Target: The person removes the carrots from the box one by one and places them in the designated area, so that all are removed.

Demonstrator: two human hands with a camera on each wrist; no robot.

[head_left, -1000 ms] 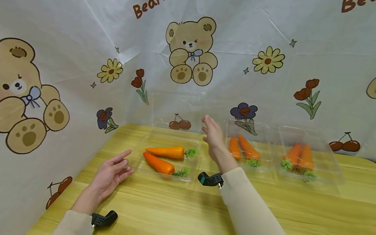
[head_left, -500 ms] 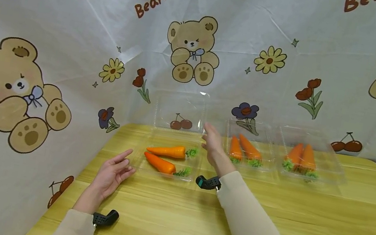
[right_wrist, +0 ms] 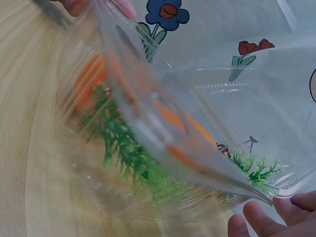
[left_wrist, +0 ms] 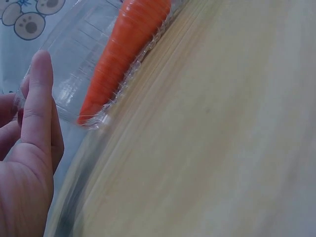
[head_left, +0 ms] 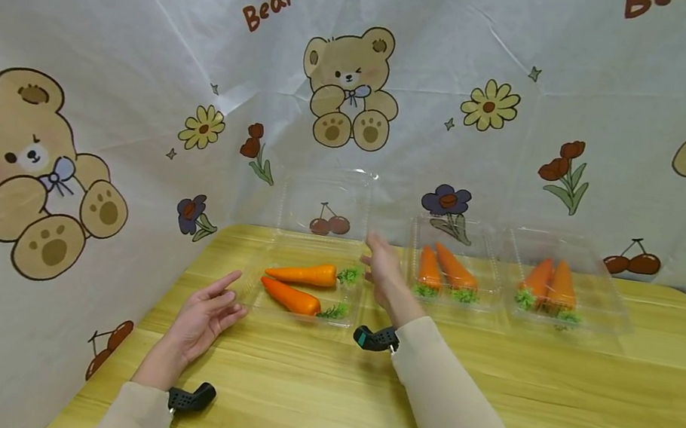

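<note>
A clear plastic clamshell box lies on the table with its lid raised at the back. Inside it are two carrots with green tops: an orange one behind and a redder one in front. My left hand is at the box's left side, fingers loosely extended, fingertips right at the plastic in the left wrist view. At the right side, my right hand has its fingertips at the box's rear right corner. In the right wrist view, the rim is blurred.
To the right stand two more clear boxes, a middle one and a far right one, each with two carrots. The wooden table meets a bear-print cloth behind and at the left.
My right hand has come slightly down and nearer from beside the raised lid to the box's rear right corner. The lid has shifted slightly. My left hand has stayed in place.
</note>
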